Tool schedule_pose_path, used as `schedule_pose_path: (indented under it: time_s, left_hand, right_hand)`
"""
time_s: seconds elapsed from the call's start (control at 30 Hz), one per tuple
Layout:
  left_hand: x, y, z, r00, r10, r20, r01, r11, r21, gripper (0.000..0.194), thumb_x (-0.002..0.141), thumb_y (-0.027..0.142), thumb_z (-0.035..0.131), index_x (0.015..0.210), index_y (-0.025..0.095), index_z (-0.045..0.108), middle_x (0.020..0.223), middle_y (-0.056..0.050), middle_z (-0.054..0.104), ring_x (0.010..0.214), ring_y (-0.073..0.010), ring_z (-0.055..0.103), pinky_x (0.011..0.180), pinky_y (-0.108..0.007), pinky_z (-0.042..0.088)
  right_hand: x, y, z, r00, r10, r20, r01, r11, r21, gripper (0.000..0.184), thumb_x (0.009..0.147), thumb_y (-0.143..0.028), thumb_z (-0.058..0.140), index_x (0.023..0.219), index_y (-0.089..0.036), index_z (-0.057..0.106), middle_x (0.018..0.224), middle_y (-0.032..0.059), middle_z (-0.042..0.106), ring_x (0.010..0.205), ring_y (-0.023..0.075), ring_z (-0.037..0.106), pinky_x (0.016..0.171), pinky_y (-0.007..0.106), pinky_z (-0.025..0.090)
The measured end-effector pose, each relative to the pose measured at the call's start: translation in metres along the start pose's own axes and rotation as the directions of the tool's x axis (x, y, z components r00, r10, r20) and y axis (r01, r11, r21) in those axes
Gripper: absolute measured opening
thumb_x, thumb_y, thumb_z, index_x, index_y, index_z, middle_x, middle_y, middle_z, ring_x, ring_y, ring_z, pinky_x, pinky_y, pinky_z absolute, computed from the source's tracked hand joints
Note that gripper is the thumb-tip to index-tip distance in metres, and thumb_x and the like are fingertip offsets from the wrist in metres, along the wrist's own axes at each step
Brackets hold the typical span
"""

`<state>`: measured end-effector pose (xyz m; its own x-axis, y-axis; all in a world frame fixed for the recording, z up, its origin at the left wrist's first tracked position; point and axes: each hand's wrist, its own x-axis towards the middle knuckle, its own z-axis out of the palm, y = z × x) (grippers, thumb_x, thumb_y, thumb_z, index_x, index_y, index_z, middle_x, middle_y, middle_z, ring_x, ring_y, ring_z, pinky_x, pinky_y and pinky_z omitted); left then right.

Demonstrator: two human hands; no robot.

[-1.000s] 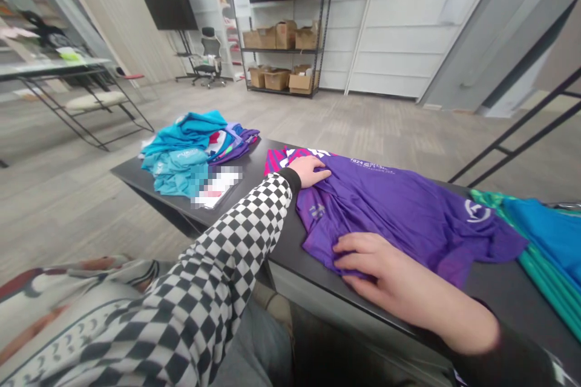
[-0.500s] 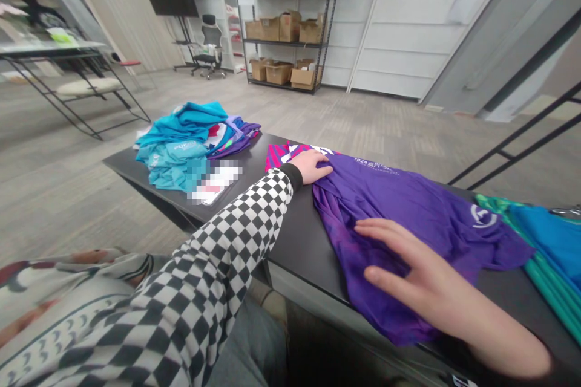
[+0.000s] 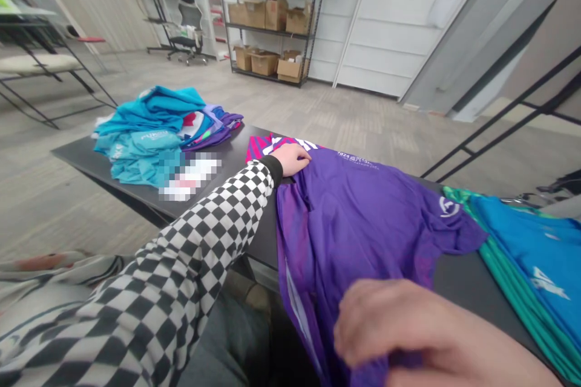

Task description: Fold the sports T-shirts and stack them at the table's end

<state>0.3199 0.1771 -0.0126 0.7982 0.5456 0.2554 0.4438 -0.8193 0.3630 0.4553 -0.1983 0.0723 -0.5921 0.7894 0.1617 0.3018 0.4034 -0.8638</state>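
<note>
A purple shirt (image 3: 363,205) with white print lies spread over the dark table, its lower part hanging past the near edge. At the shirt's far left corner is my left hand (image 3: 291,159), fingers bent and closed on the cloth. My right hand (image 3: 399,320) is curled into a grip low in the view, holding the shirt's near end; its fingertips are partly hidden. Beneath the shirt's far left part, a pink, purple and white patterned cloth (image 3: 258,146) shows by my left wrist.
On the table's (image 3: 68,154) left end sits a heap of teal and blue clothes (image 3: 145,127) beside a blurred white item (image 3: 193,175). Folded blue and green clothes (image 3: 535,254) lie at the right. A black frame (image 3: 503,124) stands behind; shelves with cardboard boxes (image 3: 265,63) are farther back.
My right hand has gone from spread above the shirt to gripping its near end, drawing it closer and down. My left fingers have curled in on the cloth. The view has shifted right.
</note>
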Motion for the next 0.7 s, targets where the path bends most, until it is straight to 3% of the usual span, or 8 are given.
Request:
schedule_pose_path:
  time_s: [0.1, 0.2, 0.27, 0.37, 0.47, 0.57, 0.63, 0.7]
  left_hand:
    - [-0.003, 0.002, -0.002, 1.000, -0.008, 0.003, 0.008, 1.000, -0.001, 0.037, 0.106, 0.032, 0.063, 0.130, 0.020, 0.090, 0.140, -0.009, 0.084, 0.136, -0.0253, 0.076, 0.129, -0.034, 0.052]
    - [-0.006, 0.002, -0.007, 0.999, -0.036, 0.022, 0.036, 0.999, 0.002, 0.041, 0.105, 0.038, 0.065, 0.134, 0.020, 0.088, 0.144, -0.009, 0.083, 0.138, -0.0257, 0.074, 0.129, -0.033, 0.052]
    - [-0.007, 0.002, -0.010, 0.998, -0.055, 0.041, 0.055, 0.998, 0.003, 0.043, 0.105, 0.041, 0.066, 0.137, 0.020, 0.087, 0.146, -0.009, 0.082, 0.138, -0.0258, 0.074, 0.129, -0.033, 0.051]
    - [-0.008, 0.003, -0.012, 0.996, -0.068, 0.055, 0.068, 0.998, -0.001, 0.045, 0.103, 0.042, 0.068, 0.138, 0.020, 0.086, 0.147, -0.009, 0.081, 0.139, -0.0262, 0.073, 0.129, -0.033, 0.051]
    - [-0.007, 0.004, -0.012, 0.996, -0.067, 0.065, 0.068, 0.998, -0.006, 0.045, 0.101, 0.043, 0.070, 0.137, 0.020, 0.086, 0.148, -0.009, 0.081, 0.140, -0.0260, 0.073, 0.129, -0.032, 0.050]
    - [-0.007, 0.005, -0.014, 0.994, -0.070, 0.088, 0.071, 0.997, -0.008, 0.048, 0.101, 0.046, 0.071, 0.139, 0.020, 0.085, 0.150, -0.009, 0.080, 0.141, -0.0258, 0.072, 0.130, -0.032, 0.049]
    - [-0.010, 0.004, -0.018, 0.990, -0.086, 0.108, 0.088, 0.996, -0.013, 0.051, 0.101, 0.049, 0.072, 0.142, 0.021, 0.084, 0.151, -0.008, 0.079, 0.142, -0.0262, 0.072, 0.129, -0.031, 0.049]
    - [-0.013, 0.003, -0.023, 0.986, -0.110, 0.128, 0.113, 0.993, -0.020, 0.052, 0.102, 0.050, 0.072, 0.144, 0.022, 0.083, 0.152, -0.007, 0.079, 0.141, -0.0264, 0.073, 0.127, -0.030, 0.051]
  right_hand:
    - [0.007, 0.012, -0.005, 0.968, 0.128, -0.217, -0.191, 0.934, -0.303, 0.033, 0.116, -0.041, 0.068, 0.141, -0.023, 0.081, 0.140, 0.0166, 0.083, 0.136, 0.0280, 0.077, 0.119, 0.043, 0.060]
    - [0.012, 0.016, 0.000, 0.981, 0.192, -0.040, -0.189, 0.874, -0.447, 0.027, 0.108, -0.039, 0.081, 0.132, -0.027, 0.086, 0.146, 0.0131, 0.081, 0.150, 0.0325, 0.069, 0.133, 0.054, 0.048]
    - [0.012, 0.011, 0.004, 0.977, 0.184, 0.104, -0.130, 0.910, -0.395, 0.017, 0.109, -0.038, 0.079, 0.100, -0.026, 0.086, 0.113, 0.0070, 0.087, 0.124, 0.0264, 0.081, 0.127, 0.048, 0.054]
    - [0.011, -0.002, 0.006, 0.990, 0.115, 0.087, -0.082, 0.946, -0.314, 0.034, 0.115, -0.034, 0.069, 0.084, -0.024, 0.075, 0.078, 0.0010, 0.075, 0.082, 0.0171, 0.076, 0.101, 0.035, 0.061]
    - [0.015, -0.003, 0.008, 0.997, 0.060, -0.037, -0.070, 0.914, -0.400, 0.018, 0.116, -0.030, 0.065, 0.115, -0.023, 0.082, 0.112, 0.0090, 0.085, 0.111, 0.0214, 0.079, 0.110, 0.038, 0.058]
    - [0.021, 0.013, 0.014, 0.995, 0.092, -0.034, -0.096, 0.822, -0.561, 0.041, 0.111, -0.037, 0.075, 0.150, -0.024, 0.076, 0.159, 0.0145, 0.074, 0.158, 0.0332, 0.061, 0.131, 0.051, 0.049]
    - [0.021, 0.027, 0.015, 0.985, 0.163, -0.050, -0.156, 0.747, -0.646, 0.052, 0.108, -0.043, 0.081, 0.156, -0.024, 0.073, 0.165, 0.0161, 0.070, 0.159, 0.0376, 0.059, 0.130, 0.057, 0.050]
    - [0.019, 0.036, 0.012, 0.961, 0.214, -0.175, -0.274, 0.663, -0.697, 0.041, 0.110, -0.044, 0.078, 0.145, -0.021, 0.079, 0.151, 0.0181, 0.078, 0.141, 0.0370, 0.073, 0.119, 0.056, 0.057]
